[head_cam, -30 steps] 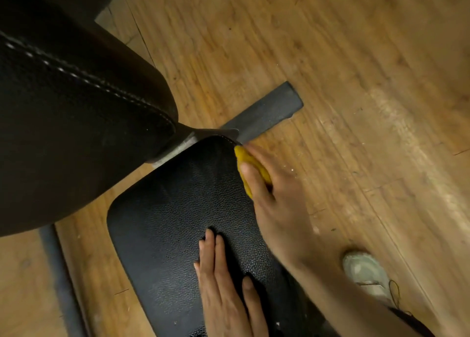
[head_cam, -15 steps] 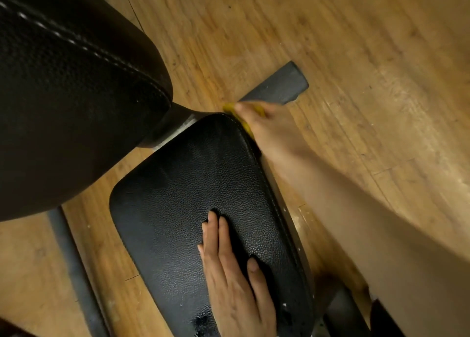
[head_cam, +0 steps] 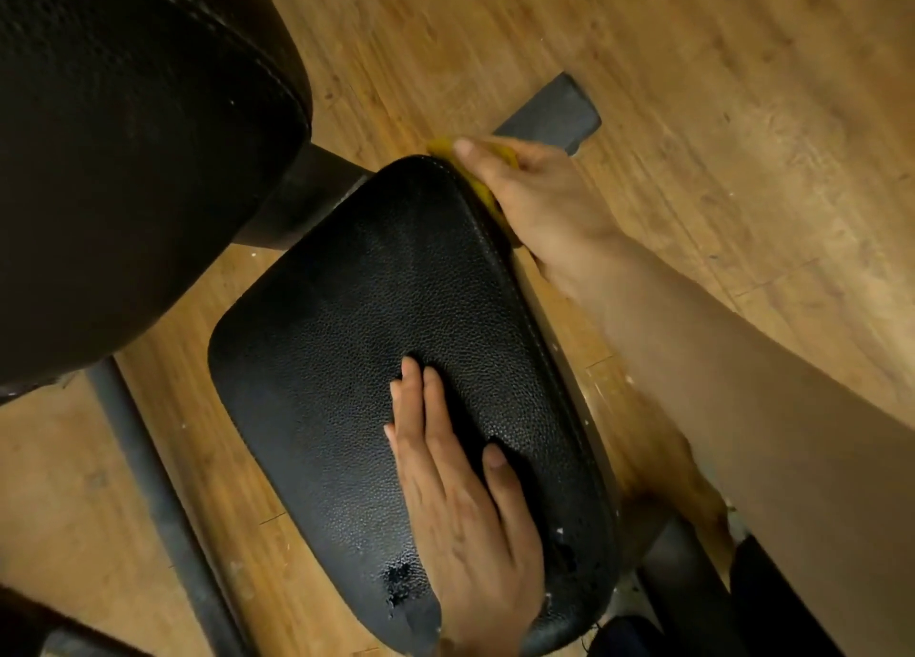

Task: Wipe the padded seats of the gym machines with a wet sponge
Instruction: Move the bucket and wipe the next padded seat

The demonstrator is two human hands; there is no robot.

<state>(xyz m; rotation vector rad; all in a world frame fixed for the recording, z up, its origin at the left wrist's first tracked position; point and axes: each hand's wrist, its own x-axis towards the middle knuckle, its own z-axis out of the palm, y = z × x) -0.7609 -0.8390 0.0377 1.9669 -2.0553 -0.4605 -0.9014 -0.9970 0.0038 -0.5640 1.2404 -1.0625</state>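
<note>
We look straight down on a black padded seat (head_cam: pixel 376 339), a rounded wedge of pebble-grained vinyl that is narrow at the far end and wider toward us, with a line of pale stitching along its right edge. Near its close end the covering is cracked and flaking in a small ragged patch (head_cam: pixel 398 579), with pale specks scattered around it.

Our right hand (head_cam: pixel 539 205) curls over the seat's far right edge, fingers and thumb closed around a yellow sponge (head_cam: pixel 482 188). Only a thin strip of the soft yellow material shows, squeezed between the palm and the seat's side seam, with a little more peeking out past the thumb tip at the far corner. The sponge is pressed against the vinyl there.

Our left hand (head_cam: pixel 465 498) lies flat and fully spread on the seat's near half, palm down, fingers straight and close together, thumb angled out to the right. It grips nothing and simply rests on the grainy surface.

To the upper left bulges a second, larger black backrest pad (head_cam: pixel 128 161), also grained, with white stitching running near its rim. A dark metal post (head_cam: pixel 307 195) joins the gap between the two pads. A flat grey metal foot (head_cam: pixel 549 111) juts out beyond the sponge, and a dull tubular frame bar (head_cam: pixel 148 463) crosses the floor at left. Beneath everything lies a worn, orange-toned wooden plank floor (head_cam: pixel 718 111) with visible grain and scuffs.
</note>
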